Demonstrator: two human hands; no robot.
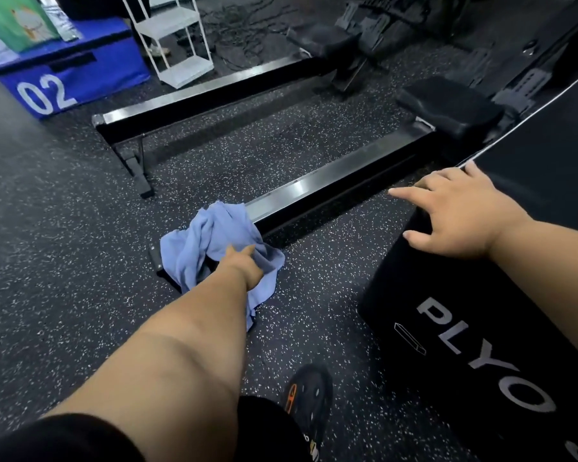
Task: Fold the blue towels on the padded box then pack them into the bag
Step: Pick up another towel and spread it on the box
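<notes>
Nearest, at the bottom edge of the view, a dark shoe [309, 400] with orange marks stands on the speckled rubber floor [64, 261], next to the lower corner of a black padded box [481, 345] lettered "PLYO" in grey. The box fills the right side of the view, its top running off toward the far right corner.

The left hand [247, 266] reaches down and forward to the floor, where its fingers are curled into a crumpled blue towel [211, 241] and grip a bunch of its cloth; the fingertips themselves are buried in the folds. The towel lies in a heap on the floor, well apart from the box, draped over the near end of a long black and silver rail [331, 188] whose small end foot shows just at the towel's left side. One loose corner of the cloth trails back toward the person beneath the forearm.

The right hand [454, 211] rests flat on the near left corner of the box top, fingers spread and straight, thumb hanging over the edge; it holds nothing.

Farther off, a second rail [197, 98] of the same kind runs parallel to the first, and both lead up to black seat pads toward the far right. Beyond it, near the far left corner of the floor, sits a blue padded box [80, 75] marked "02" in white, with a green bag [12, 21] on top of it. Just right of that stands a white wire shelf rack [174, 38].
</notes>
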